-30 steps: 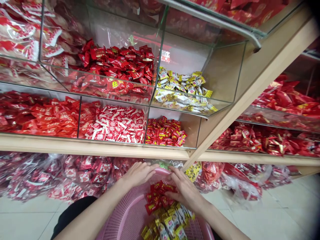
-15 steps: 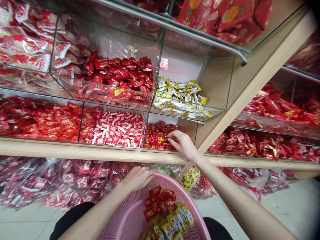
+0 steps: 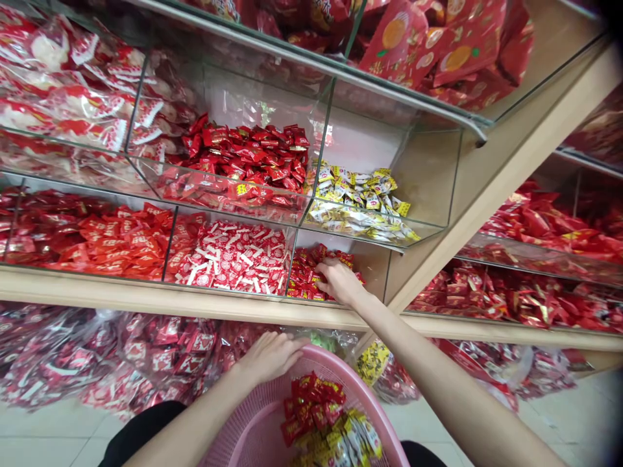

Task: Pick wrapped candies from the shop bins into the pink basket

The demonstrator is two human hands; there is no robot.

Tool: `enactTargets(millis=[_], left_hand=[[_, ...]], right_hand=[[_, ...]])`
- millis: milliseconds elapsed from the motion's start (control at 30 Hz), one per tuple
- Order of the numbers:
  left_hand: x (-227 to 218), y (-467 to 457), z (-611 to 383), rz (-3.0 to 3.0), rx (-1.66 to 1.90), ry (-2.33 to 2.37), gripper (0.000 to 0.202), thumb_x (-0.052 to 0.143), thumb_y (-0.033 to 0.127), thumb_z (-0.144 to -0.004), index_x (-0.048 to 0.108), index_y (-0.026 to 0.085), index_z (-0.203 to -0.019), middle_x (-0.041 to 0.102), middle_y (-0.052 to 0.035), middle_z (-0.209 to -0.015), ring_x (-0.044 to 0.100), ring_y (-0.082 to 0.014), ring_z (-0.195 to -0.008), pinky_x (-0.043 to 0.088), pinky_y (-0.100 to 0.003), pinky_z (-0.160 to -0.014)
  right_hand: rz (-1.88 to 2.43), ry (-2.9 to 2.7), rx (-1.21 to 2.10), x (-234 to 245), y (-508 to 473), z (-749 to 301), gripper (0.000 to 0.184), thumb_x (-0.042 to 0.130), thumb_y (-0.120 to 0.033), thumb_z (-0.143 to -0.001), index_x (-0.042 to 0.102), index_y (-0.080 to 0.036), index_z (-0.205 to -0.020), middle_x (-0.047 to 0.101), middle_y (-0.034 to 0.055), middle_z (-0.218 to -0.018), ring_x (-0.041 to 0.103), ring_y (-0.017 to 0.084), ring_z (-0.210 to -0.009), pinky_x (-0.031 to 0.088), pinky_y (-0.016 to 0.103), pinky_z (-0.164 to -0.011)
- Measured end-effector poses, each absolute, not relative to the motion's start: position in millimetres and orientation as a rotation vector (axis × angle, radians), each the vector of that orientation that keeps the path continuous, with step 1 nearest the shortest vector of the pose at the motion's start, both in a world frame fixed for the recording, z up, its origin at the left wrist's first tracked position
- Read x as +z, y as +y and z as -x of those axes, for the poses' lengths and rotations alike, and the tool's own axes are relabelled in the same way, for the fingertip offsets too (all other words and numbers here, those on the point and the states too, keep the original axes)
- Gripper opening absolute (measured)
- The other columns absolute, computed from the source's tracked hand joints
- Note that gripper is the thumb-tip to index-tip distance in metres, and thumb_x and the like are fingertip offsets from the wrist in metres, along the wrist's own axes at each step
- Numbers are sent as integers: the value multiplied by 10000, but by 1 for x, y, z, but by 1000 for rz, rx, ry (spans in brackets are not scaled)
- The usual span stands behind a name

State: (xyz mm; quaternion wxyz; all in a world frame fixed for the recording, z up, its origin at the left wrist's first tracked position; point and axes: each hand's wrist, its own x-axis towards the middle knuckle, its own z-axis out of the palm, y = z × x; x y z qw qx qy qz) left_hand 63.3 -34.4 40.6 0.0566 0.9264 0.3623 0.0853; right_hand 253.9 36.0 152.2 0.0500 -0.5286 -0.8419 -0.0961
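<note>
My left hand (image 3: pixel 273 355) grips the rim of a pink plastic basket (image 3: pixel 374 395), fingers curled over its far edge. Inside the basket lie red-wrapped candies (image 3: pixel 316 402) beside yellow-and-white wrapped candies (image 3: pixel 343 444). My right hand (image 3: pixel 341 280) is down in the lower-right shelf bin, among small red-wrapped candies with yellow lettering (image 3: pixel 304 272). Its fingers are bent and drawn together on those candies; the fingertips are partly hidden.
Left of that bin are red-and-white wrapped sweets (image 3: pixel 238 259). Above, clear-fronted bins hold glossy red packets (image 3: pixel 253 155) and yellow-and-white candies (image 3: pixel 365 194). A slanted wooden post (image 3: pixel 501 168) stands to the right. Plastic bags of packets (image 3: pixel 160 350) lie on the tiled floor below.
My right hand has moved slightly left and deeper into the red candies, its fingers closing on them. My left hand stays on the basket rim. The view has shifted a little.
</note>
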Motion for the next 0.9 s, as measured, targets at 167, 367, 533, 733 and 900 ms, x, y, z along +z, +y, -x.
enactTargets(millis=[167,367,533,733,900], left_hand=[[43,-36,-63,-2829,262,1096,360,309,327,-927,456,321,-1256,671,-43,-949,654,-222,-805,491,-302,-671],[42,-36,-64,-2853,242,1097,355,301,338,-931,461,314,-1247,668,-40,-921,654,-216,-773,488,-295,-659],[40,-34,-66,-2857,252,1103,353,301,338,-932,469,308,-1240,666,-44,-911,653,-226,-773,489,-303,-650],[42,-35,-64,-2835,236,1100,357,302,340,-933,460,315,-1251,664,-45,-954,651,-224,-799,490,-309,-679],[44,-36,-64,-2853,229,1094,355,292,335,-934,460,313,-1246,663,-41,-944,653,-228,-782,492,-314,-666]], right_hand=[[1501,-2461,-252,159,37,-265,214,538,-268,-825,608,-166,-999,597,82,-980,532,190,-920,397,277,-802],[1493,-2379,-206,175,46,-296,239,520,-224,-830,618,-170,-1041,606,82,-1012,552,191,-929,402,276,-814],[1410,-2648,-226,172,47,-299,251,489,-125,-821,625,-180,-1025,599,78,-1041,538,188,-977,391,284,-861],[1526,-2764,-422,164,41,-287,350,466,-58,-790,583,-158,-1104,533,119,-1161,485,218,-1091,385,305,-898],[1560,-2797,-514,165,38,-283,403,439,-71,-814,518,-162,-1198,504,130,-1187,496,223,-1074,410,308,-861]])
